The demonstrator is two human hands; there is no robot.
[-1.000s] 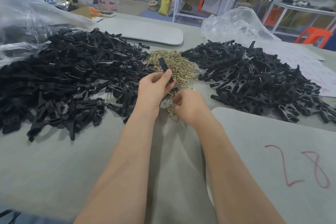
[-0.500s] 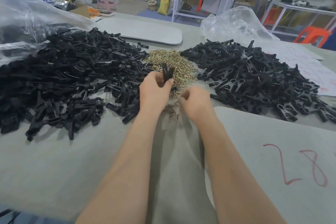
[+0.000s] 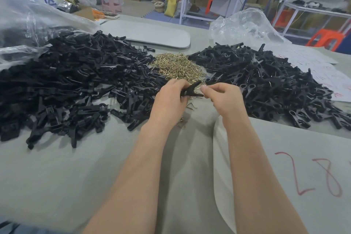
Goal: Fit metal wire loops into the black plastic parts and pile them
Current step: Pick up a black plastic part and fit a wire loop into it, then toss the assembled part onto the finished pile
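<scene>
My left hand (image 3: 169, 99) grips a black plastic part (image 3: 190, 89), its forked end pointing up and right. My right hand (image 3: 225, 97) is just right of it, fingertips pinched at the part's tip; a thin wire loop seems to be between them, but it is too small to make out. A heap of brassy wire loops (image 3: 177, 67) lies just beyond both hands. A large pile of black parts (image 3: 72, 81) spreads to the left, and a second pile of black parts (image 3: 266, 80) to the right. A few loose wire loops (image 3: 191, 106) lie on the table under my hands.
The grey table (image 3: 66, 173) carries a grey board marked "28" (image 3: 294, 167) at the right front and another grey board (image 3: 152, 33) at the back. Clear plastic bags lie at far left (image 3: 24, 24) and back right (image 3: 245, 24). Shelves, boxes and stools stand behind.
My right hand rose from the loose loops on the table and came up beside the black part. My left hand turned the part so that its forked end points right.
</scene>
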